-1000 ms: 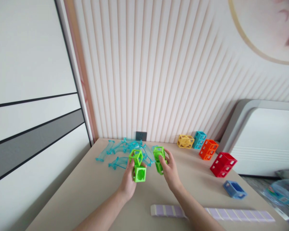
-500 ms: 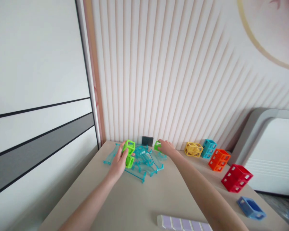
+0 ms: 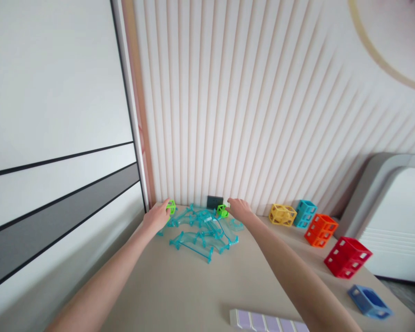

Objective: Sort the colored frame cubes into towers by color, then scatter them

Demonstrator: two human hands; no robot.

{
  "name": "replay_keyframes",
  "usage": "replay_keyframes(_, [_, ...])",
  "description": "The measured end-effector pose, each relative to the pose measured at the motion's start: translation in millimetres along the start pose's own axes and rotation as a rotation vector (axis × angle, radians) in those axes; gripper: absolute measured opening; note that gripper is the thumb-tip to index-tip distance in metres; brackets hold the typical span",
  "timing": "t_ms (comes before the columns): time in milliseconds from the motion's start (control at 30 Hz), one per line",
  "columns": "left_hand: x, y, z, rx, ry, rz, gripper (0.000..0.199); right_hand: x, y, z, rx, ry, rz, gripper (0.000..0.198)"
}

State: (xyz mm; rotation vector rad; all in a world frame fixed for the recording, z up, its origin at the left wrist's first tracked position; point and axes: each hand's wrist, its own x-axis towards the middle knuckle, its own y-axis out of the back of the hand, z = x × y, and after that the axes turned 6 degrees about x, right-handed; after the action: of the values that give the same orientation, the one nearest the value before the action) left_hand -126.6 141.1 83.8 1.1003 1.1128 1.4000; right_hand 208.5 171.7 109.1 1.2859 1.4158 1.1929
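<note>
At the table's back left corner, my left hand [image 3: 157, 217] is closed around a bright green open-frame block [image 3: 171, 207]; part of the block is hidden behind the fingers. My right hand [image 3: 239, 208] is by the back wall, its thumb and fingers apart. Just left of those fingertips, a small green frame cube [image 3: 222, 210] sits near the black wall socket. Between the hands lies a loose heap of clear teal track pieces [image 3: 207, 226], some curved, with small clips at their ends.
Along the right side stand a yellow frame block [image 3: 282, 215], a teal block stack [image 3: 305, 214], an orange one [image 3: 321, 230] and a red one [image 3: 347, 258]. A blue block [image 3: 369, 301] lies nearer. A purple-and-white strip [image 3: 263, 321] is at the front. Walls border the back and left.
My left hand has moved left and back with the green block, away from the teal pieces. My right hand has let go of the green cube, which now stands by the socket.
</note>
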Motion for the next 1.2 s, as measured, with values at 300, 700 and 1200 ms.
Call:
replay_keyframes(300, [12.1,-7.3,20.8,0.11,-0.089,-0.056,0.055,-54.2,-5.9,-30.9,0.162,0.256,-0.061,0.039])
replay_keyframes(700, [12.7,-0.5,18.7,0.203,-0.057,-0.099,0.035,-89.9,-33.4,-59.8,0.04,0.501,-0.12,0.039])
replay_keyframes(1200, [-6.5,2.7,28.9,0.265,-0.057,-0.151,0.038,-122.2,-20.0,-45.1,-0.064,0.669,-0.085,0.045])
